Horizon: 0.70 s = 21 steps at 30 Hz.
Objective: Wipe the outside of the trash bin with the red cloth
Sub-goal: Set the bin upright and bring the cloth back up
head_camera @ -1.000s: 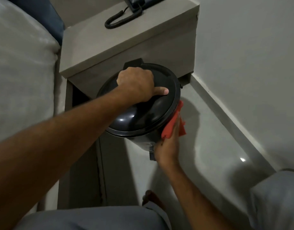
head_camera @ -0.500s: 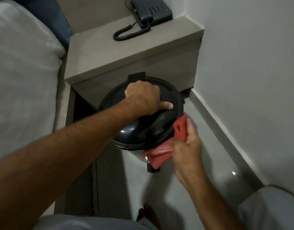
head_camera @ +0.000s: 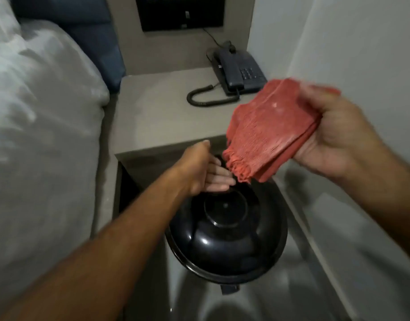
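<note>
The trash bin (head_camera: pixel 227 239) stands on the floor below me, its glossy black domed lid facing up and its pedal showing at the near side. My left hand (head_camera: pixel 204 170) hovers just above the far edge of the lid, fingers spread, holding nothing. My right hand (head_camera: pixel 333 137) is raised well above the bin at the right, gripping the folded red cloth (head_camera: pixel 266 133), whose fringed end hangs down toward my left hand. The bin's side walls are hidden under the lid.
A grey bedside table (head_camera: pixel 157 117) stands just behind the bin, carrying a dark corded telephone (head_camera: pixel 236 70). A bed with white bedding (head_camera: pixel 37 126) fills the left. A pale wall (head_camera: pixel 361 54) and its skirting run along the right, close to the bin.
My right hand lifted the red cloth off the bin's side and up into the air. My left hand released the lid and opened. The view tilted upward.
</note>
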{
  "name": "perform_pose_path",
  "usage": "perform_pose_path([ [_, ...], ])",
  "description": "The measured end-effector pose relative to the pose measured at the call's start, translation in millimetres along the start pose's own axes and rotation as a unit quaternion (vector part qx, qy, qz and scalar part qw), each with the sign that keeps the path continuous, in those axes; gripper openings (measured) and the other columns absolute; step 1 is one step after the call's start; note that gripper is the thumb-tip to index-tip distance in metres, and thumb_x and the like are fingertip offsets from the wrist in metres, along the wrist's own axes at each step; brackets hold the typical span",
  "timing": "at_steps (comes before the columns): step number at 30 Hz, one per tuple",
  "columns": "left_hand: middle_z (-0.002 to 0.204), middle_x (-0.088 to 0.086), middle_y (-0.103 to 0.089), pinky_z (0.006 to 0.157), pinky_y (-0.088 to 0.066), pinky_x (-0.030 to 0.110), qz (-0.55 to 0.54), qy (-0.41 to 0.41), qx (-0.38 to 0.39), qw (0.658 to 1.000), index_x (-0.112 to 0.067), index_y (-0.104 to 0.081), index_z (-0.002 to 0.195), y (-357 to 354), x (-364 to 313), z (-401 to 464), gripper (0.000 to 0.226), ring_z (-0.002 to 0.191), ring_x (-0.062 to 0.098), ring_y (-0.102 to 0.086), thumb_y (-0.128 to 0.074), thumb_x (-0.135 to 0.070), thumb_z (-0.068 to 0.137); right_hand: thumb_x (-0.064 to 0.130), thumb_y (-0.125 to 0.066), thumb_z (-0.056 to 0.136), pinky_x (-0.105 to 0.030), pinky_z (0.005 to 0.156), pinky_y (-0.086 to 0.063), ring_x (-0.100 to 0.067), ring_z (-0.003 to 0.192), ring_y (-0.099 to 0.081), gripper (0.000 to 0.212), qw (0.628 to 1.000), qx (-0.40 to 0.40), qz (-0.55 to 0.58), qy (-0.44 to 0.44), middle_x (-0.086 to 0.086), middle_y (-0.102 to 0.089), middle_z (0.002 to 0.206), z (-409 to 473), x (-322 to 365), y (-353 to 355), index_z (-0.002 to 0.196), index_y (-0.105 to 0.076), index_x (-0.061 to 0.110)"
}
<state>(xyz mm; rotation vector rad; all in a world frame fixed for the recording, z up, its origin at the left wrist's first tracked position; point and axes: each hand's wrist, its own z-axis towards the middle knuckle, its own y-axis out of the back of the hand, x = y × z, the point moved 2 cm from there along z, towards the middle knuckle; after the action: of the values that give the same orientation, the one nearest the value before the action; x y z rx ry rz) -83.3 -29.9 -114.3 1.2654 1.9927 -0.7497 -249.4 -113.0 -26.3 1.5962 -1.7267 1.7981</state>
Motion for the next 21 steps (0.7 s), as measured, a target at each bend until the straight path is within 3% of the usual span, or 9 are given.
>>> perform_pose_path([
  [2,0.096,0.023,-0.069,0.08,-0.053,0.045,-0.174,0.02,0.039,0.984,-0.001,-0.057,0.122,8.7,-16.2,-19.0,0.083,0.082,0.037,-0.069,-0.018,-0.069,0.095,0.028,-0.049,0.104,-0.048,0.075,-0.065,-0.031,0.098,-0.077,0.037,0.998,-0.007,0.043,-0.04,-0.018,-0.079,0.111,7.5,-4.9,-24.5,0.127,-0.063,0.002],
  [4,0.113,0.021,-0.072,0.095,-0.047,0.053,-0.251,-0.007,0.094,0.963,-0.01,-0.066,0.121,12.8,-30.0,-40.7,0.082,0.103,0.042,-0.067,-0.029,-0.076,0.088,0.025,-0.049,0.103,-0.049,0.082,-0.062,-0.03,0.1,-0.077,0.037,0.992,-0.001,0.089,-0.086,-0.019,-0.078,0.113,11.2,-11.3,-53.1,0.127,-0.062,0.001],
  [6,0.123,0.02,-0.07,0.097,-0.048,0.059,-0.308,-0.034,0.097,0.946,-0.016,-0.067,0.124,23.9,-45.8,-56.2,0.066,0.113,0.041,-0.065,-0.051,-0.067,0.086,0.016,-0.055,0.092,-0.049,0.088,-0.058,-0.032,0.106,-0.074,0.04,0.986,0.02,0.119,-0.118,-0.021,-0.075,0.118,17.4,-18.3,-80.5,0.127,-0.062,-0.001],
  [8,0.122,0.021,-0.07,0.09,-0.055,0.055,-0.339,-0.062,0.028,0.938,-0.01,-0.062,0.128,44.0,-56.1,-62.7,0.053,0.11,0.038,-0.068,-0.069,-0.041,0.085,0.009,-0.059,0.081,-0.047,0.086,-0.061,-0.033,0.107,-0.074,0.048,0.982,0.024,0.136,-0.127,-0.023,-0.074,0.12,24.3,-26.3,-96.6,0.128,-0.061,-0.003],
  [10,0.113,0.022,-0.073,0.085,-0.058,0.053,-0.305,-0.094,-0.066,0.946,-0.004,-0.062,0.124,70.1,-71.3,-65.7,0.045,0.103,0.038,-0.071,-0.074,-0.019,0.084,0.002,-0.065,0.074,-0.045,0.082,-0.062,-0.032,0.1,-0.076,0.047,0.99,-0.014,0.087,-0.112,-0.021,-0.077,0.114,38.0,-26.0,-106.2,0.122,-0.065,0.0],
  [12,0.099,0.017,-0.078,0.069,-0.062,0.046,-0.217,-0.109,-0.149,0.959,-0.004,-0.066,0.116,94.5,-86.4,-65.3,0.034,0.089,0.034,-0.075,-0.075,-0.012,0.085,-0.005,-0.07,0.077,-0.042,0.073,-0.063,-0.027,0.087,-0.079,0.036,0.99,-0.097,-0.06,-0.086,-0.013,-0.081,0.101,55.4,-24.4,-106.0,0.11,-0.07,0.009],
  [16,0.099,0.011,-0.076,0.058,-0.06,0.034,-0.049,-0.071,-0.202,0.976,-0.016,-0.064,0.113,127.8,-107.4,-46.9,0.036,0.081,0.026,-0.076,-0.077,-0.004,0.081,0.005,-0.074,0.085,-0.024,0.051,-0.059,-0.021,0.081,-0.073,0.042,0.907,-0.154,-0.384,-0.074,0.001,-0.066,0.102,81.4,-30.2,-100.3,0.118,-0.053,0.02],
  [18,0.108,0.008,-0.069,0.062,-0.06,0.034,0.02,-0.042,-0.201,0.978,-0.02,-0.056,0.116,138.4,-113.1,-29.0,0.05,0.09,0.024,-0.071,-0.077,0.003,0.077,0.006,-0.071,0.085,-0.031,0.057,-0.064,-0.018,0.081,-0.069,0.038,0.863,-0.158,-0.475,-0.068,0.002,-0.06,0.1,96.9,-40.2,-98.2,0.109,-0.048,0.025],
  [21,0.105,0.0,-0.061,0.063,-0.057,0.029,0.127,-0.038,-0.225,0.965,-0.021,-0.045,0.118,147.7,-116.1,-5.2,0.064,0.099,0.022,-0.064,-0.078,0.005,0.07,0.011,-0.067,0.088,-0.041,0.083,-0.061,-0.025,0.094,-0.07,0.016,0.816,-0.128,-0.556,-0.093,-0.003,-0.069,0.105,119.9,-54.2,-97.2,0.092,-0.063,0.026],
])
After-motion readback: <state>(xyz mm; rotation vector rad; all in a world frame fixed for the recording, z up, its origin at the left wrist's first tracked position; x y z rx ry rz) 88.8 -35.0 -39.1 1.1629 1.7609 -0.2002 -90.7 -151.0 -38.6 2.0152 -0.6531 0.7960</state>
